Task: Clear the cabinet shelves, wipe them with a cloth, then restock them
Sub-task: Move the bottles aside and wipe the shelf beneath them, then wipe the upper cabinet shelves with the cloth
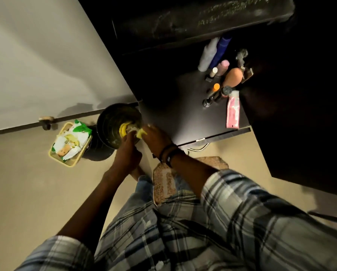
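Observation:
A yellow cloth point(124, 130) is held over a dark round bucket point(113, 122) on the floor. My left hand point(127, 151) and my right hand point(157, 140) both grip the cloth, bunched between them at the bucket's right rim. To the right lies the dark cabinet surface point(183, 114). At its back right stand several bottles and tubes point(218, 75), with a pink tube point(233, 109) lying near the edge.
A yellow tray point(55, 153) with white and green packets point(72, 140) sits on the floor left of the bucket. A speckled stool point(164, 184) is below my arms. A white wall with a door stopper point(46, 122) runs along the left.

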Demonstrator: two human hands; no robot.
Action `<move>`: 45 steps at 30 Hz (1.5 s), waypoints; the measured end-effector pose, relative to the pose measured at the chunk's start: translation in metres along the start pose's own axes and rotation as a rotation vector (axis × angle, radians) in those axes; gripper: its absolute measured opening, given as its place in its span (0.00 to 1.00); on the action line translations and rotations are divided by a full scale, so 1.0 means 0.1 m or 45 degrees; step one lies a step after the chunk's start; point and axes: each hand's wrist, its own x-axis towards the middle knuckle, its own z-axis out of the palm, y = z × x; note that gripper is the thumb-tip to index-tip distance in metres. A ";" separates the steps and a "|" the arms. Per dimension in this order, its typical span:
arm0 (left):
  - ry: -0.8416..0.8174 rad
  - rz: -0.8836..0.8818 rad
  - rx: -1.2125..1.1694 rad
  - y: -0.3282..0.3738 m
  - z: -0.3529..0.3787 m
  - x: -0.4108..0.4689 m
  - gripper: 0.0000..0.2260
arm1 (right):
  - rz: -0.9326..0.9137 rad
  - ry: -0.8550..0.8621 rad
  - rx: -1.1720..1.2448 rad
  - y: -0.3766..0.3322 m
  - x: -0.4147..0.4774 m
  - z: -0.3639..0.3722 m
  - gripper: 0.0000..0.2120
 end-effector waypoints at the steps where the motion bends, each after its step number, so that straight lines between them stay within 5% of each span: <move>1: -0.029 0.011 0.008 -0.02 -0.01 -0.02 0.27 | -0.043 -0.027 -0.046 0.07 -0.19 0.03 0.20; 4: -0.086 0.037 -0.009 0.06 -0.10 -0.07 0.25 | -0.088 -0.055 0.019 0.44 -0.59 0.03 0.22; 8: -0.056 0.099 -0.042 0.31 -0.23 -0.15 0.22 | 0.338 0.232 0.174 0.66 -0.79 -0.55 0.11; 15: 0.198 0.540 -0.114 0.89 -0.67 -0.08 0.22 | -0.169 1.023 0.167 0.22 -0.77 -2.01 0.18; 19: 0.382 0.761 -0.144 1.24 -0.97 -0.10 0.20 | -0.226 1.253 0.095 0.16 -0.66 -2.57 0.19; 25: 0.565 0.750 -0.163 1.42 -1.17 -0.01 0.18 | 0.170 1.002 -0.178 0.48 -0.33 -2.83 0.18; 29: 0.591 0.697 -0.295 1.51 -1.27 -0.05 0.19 | -0.098 0.798 -0.317 -0.08 -0.24 -2.32 0.28; 34: 0.569 0.685 -0.425 1.60 -1.41 -0.04 0.21 | -0.398 0.656 -0.460 -0.57 -0.23 -1.96 0.27; 42: 0.574 0.613 -0.379 1.60 -1.37 -0.06 0.22 | 0.434 0.839 -0.377 0.91 -0.23 -3.14 0.36; 45: 0.597 0.627 -0.394 1.62 -1.38 -0.09 0.22 | 0.455 0.814 -0.289 0.71 -0.13 -3.14 0.38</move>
